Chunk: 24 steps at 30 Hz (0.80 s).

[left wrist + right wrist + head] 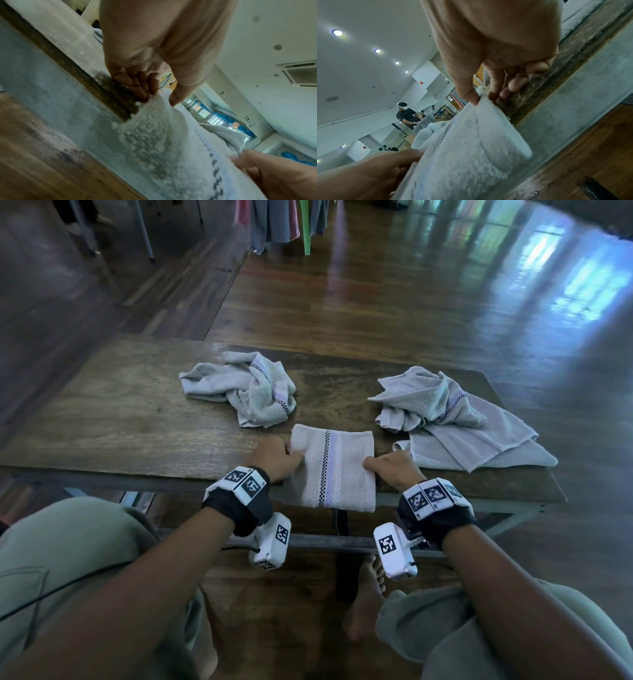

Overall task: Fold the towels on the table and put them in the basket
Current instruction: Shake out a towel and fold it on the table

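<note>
The folded towel (334,467) lies at the near edge of the surface (130,422), about midway along it, with its lower part hanging over that edge. A checked band and a pale lilac stripe run down its middle. The left hand (277,458) pinches the towel's left side, thumb on top and fingers curled beneath; the left wrist view shows the fingers (137,86) tucked under the cloth right at the wooden edge. The right hand (394,469) pinches the towel's right side in the same way; in the right wrist view the thumb (469,94) presses the cloth from above while the fingers curl behind it against the edge. Both wrists carry black straps with white marker blocks.

Beyond the hands, a crumpled towel (243,392) sits toward the far edge, left of centre, apart from the folded one. A second loose towel (455,419) spreads near the right end of the surface, partly bunched, partly flat, one corner reaching toward the near right corner; its near edge lies just beside the right hand.

Under the surface a bare foot (364,604) rests on the wooden floor (411,302). The person's knees, in pale green cloth, show at the lower corners of the head view. At the far end of the floor, hanging fabrics (274,220) and a green chair leg are visible.
</note>
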Motion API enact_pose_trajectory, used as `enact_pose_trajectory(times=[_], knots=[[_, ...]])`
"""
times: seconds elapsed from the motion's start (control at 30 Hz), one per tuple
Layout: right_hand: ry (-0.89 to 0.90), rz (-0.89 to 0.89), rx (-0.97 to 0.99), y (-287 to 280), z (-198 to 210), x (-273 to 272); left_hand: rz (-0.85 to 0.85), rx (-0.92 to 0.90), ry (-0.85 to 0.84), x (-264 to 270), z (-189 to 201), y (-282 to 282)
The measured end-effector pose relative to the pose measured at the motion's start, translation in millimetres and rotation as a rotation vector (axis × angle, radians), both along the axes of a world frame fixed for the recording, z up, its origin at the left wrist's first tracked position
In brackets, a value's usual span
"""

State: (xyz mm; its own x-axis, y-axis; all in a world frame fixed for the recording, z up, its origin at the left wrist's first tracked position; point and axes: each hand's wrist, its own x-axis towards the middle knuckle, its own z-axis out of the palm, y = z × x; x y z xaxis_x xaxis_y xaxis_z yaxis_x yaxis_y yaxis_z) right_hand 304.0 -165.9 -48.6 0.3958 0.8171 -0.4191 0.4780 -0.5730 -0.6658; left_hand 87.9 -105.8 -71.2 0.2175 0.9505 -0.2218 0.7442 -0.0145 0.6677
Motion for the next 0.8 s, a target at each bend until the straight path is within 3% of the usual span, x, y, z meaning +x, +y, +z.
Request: enact_pose_trajectory(times=[0.17, 0.37, 0.47, 0.63, 0.8], knots=[[0.081, 0.042, 0.004, -3.1, 11.6, -2.7, 0.068, 0.0, -0.129, 4.8, 6.1, -5.0], [0.57, -0.156, -0.019, -17.9, 26.0, -12.8, 0.144, -0.143, -0.336, -3.9, 9.0, -17.0], [0.694, -0.156, -0.026, -27.2, 37.2, -19.4, 0.161, -0.213, -0.444, -16.0, 19.9, -28.4], [0.652, -0.062, 0.147, -31.4, 73.1, -48.4, 0.211, -0.182, -0.618, -50.9, 64.0, -46.0], [0.535, 0.097, 0.352, -31.2, 137.3, -93.9, 0.257, 0.017, -0.757, -92.7, 137.7, -60.4]])
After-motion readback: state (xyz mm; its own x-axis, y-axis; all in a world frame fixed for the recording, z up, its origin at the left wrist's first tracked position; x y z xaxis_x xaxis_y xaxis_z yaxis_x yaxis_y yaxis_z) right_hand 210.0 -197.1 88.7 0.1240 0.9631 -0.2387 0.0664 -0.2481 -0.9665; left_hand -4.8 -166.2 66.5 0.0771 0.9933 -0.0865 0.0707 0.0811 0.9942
